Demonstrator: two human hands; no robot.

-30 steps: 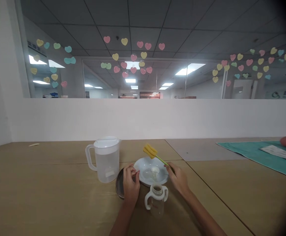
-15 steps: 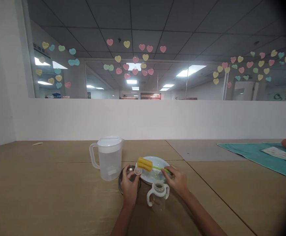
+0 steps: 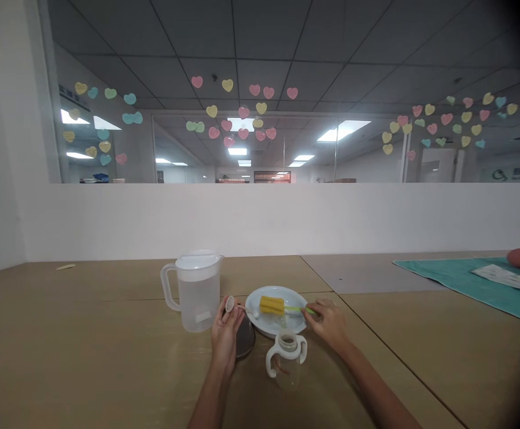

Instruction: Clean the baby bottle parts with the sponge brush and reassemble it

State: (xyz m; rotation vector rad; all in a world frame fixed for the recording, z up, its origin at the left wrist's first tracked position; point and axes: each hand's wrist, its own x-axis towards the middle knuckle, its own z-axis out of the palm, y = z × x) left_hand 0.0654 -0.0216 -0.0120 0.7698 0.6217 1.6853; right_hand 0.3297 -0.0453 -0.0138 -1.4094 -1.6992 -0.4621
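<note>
Yellow sponge brush point(image 3: 272, 305) in the head view lies over the white bowl point(image 3: 254, 296), its green handle point(image 3: 292, 308) pinched by the right hand point(image 3: 329, 322); the left hand point(image 3: 225, 333) pinches a small pale round piece point(image 3: 229, 304). A two-handled bottle point(image 3: 288, 356) stands nearby on the bench point(image 3: 108, 357). Best hold the piece over the bowl too, so any drips land inside.

Dim light, glowing ceiling panels point(image 3: 344, 130), faint shadows on table point(image 3: 108, 345), blackened right-hand corners

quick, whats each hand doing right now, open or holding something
Left hand: closed, holding a small round piece.
Right hand: closed, holding the sponge brush by its green handle.
</note>
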